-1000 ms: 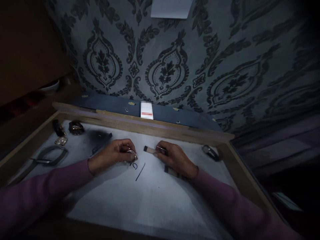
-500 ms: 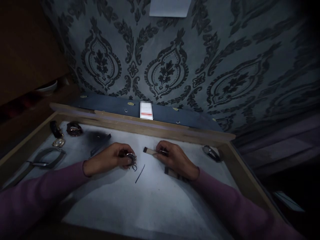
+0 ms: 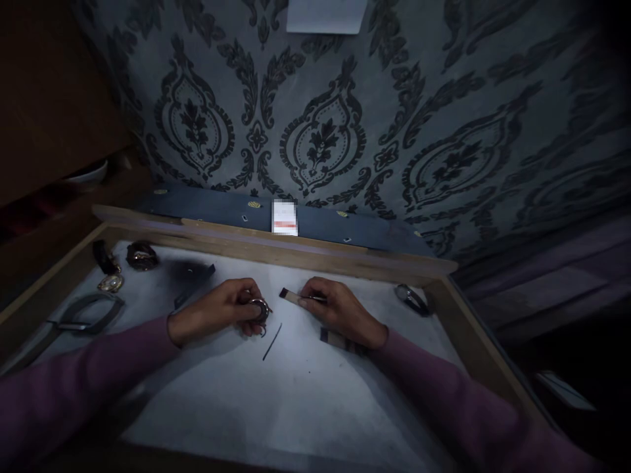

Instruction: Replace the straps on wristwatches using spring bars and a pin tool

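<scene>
My left hand (image 3: 219, 309) grips a round watch case (image 3: 259, 309) between thumb and fingers, its rim shiny. A small loop hangs just below the case. To the right, my right hand (image 3: 342, 312) is closed around a flat beige strip with a dark end (image 3: 290, 297), which points toward the watch case without touching it. Its exact kind is unclear. A thin dark rod (image 3: 272, 341) lies on the white sheet between the hands. Partly hidden under my right wrist is another banded piece (image 3: 336, 337), dark at one end.
Wooden walls (image 3: 236, 244) enclose the white sheet (image 3: 236, 401). At left lie a gold-faced watch (image 3: 110, 282), a dark watch (image 3: 142, 255), a grey strap-like loop (image 3: 93, 312) and a dark blue object (image 3: 194, 286). Another watch (image 3: 413, 299) lies at right. A small white box (image 3: 284, 217) stands behind.
The whole view has shifted slightly. My left hand has moved a little closer to the right one, and the watch case looks slightly turned. Both hands keep their holds.
</scene>
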`<action>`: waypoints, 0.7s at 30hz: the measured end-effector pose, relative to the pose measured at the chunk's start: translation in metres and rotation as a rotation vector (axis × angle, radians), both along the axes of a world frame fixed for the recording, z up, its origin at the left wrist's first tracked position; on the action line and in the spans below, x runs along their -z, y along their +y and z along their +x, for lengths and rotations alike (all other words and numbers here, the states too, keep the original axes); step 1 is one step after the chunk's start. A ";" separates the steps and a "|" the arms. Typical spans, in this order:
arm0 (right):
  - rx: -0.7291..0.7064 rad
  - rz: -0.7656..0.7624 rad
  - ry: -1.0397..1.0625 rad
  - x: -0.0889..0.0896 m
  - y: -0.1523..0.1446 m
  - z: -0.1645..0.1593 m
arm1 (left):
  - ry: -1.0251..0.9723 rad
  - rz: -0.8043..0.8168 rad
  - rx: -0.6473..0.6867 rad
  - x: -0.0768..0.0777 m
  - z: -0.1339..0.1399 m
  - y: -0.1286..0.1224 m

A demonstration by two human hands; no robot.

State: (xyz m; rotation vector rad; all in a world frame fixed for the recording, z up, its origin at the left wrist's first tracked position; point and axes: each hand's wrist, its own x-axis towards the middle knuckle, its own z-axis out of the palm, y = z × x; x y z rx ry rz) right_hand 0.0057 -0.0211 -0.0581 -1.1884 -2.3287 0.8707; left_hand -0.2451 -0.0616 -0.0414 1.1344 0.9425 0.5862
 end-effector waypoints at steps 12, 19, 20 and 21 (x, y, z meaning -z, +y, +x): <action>0.044 -0.435 0.331 -0.021 -0.010 -0.006 | -0.013 -0.051 -0.070 -0.005 0.010 0.002; 0.062 -0.583 0.341 -0.030 -0.019 -0.011 | -0.021 -0.024 -0.016 0.001 0.012 -0.004; 0.062 -0.593 0.339 -0.029 -0.020 -0.012 | -0.026 -0.018 -0.011 0.002 0.013 -0.004; 0.062 -0.605 0.339 -0.029 -0.021 -0.013 | -0.028 -0.017 -0.010 0.003 0.013 -0.005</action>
